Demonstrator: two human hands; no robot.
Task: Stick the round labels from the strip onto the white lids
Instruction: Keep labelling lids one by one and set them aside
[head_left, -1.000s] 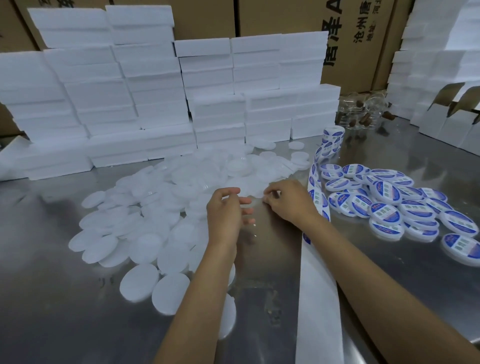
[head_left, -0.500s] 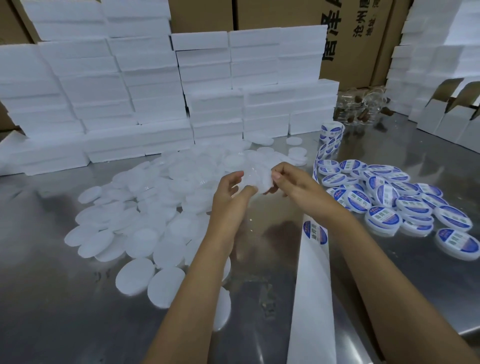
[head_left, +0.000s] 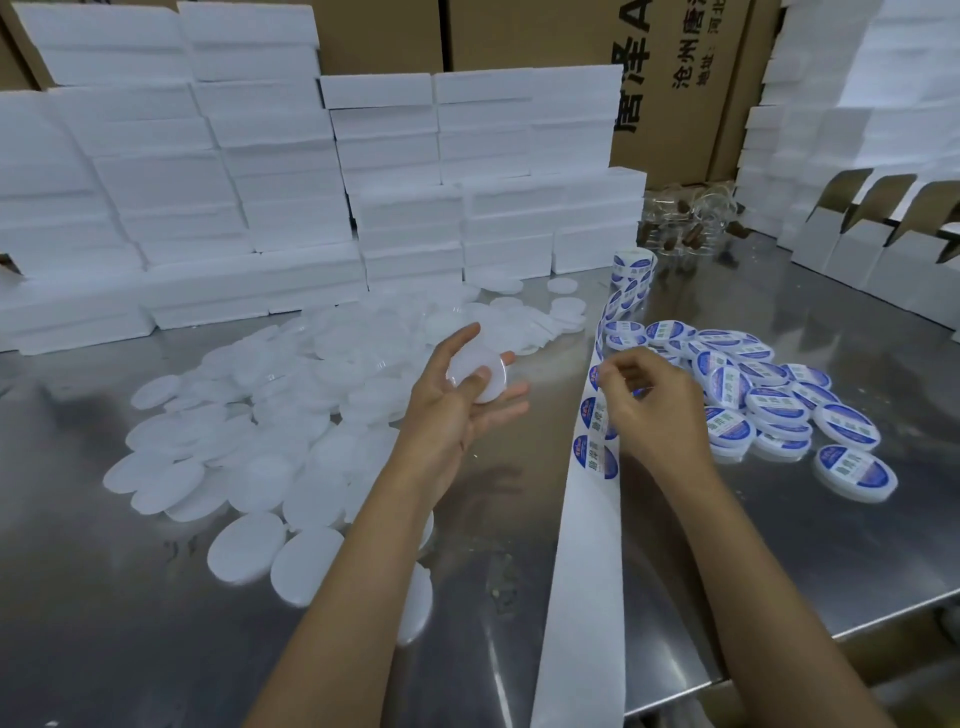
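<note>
My left hand (head_left: 457, 400) holds one blank white lid (head_left: 475, 375) above the steel table, thumb across its face and fingers behind it. My right hand (head_left: 647, 410) is over the label strip (head_left: 587, 519), its fingertips pinching a round blue-and-white label (head_left: 596, 375) at the strip's edge. Two more labels sit on the strip just below that hand. A wide heap of blank white lids (head_left: 270, 415) lies to the left. Labelled lids (head_left: 769, 400) are piled to the right of the strip.
The label roll (head_left: 631, 265) stands behind the strip. White boxes (head_left: 311, 197) are stacked along the back and right side, with brown cartons (head_left: 675, 78) behind. Glass jars (head_left: 691, 223) lie at the back right. The table's edge (head_left: 779, 660) runs at lower right.
My left hand kept the lid it lifted from the heap and turned it face up. My right hand let go of the lid and moved right to the label strip.
</note>
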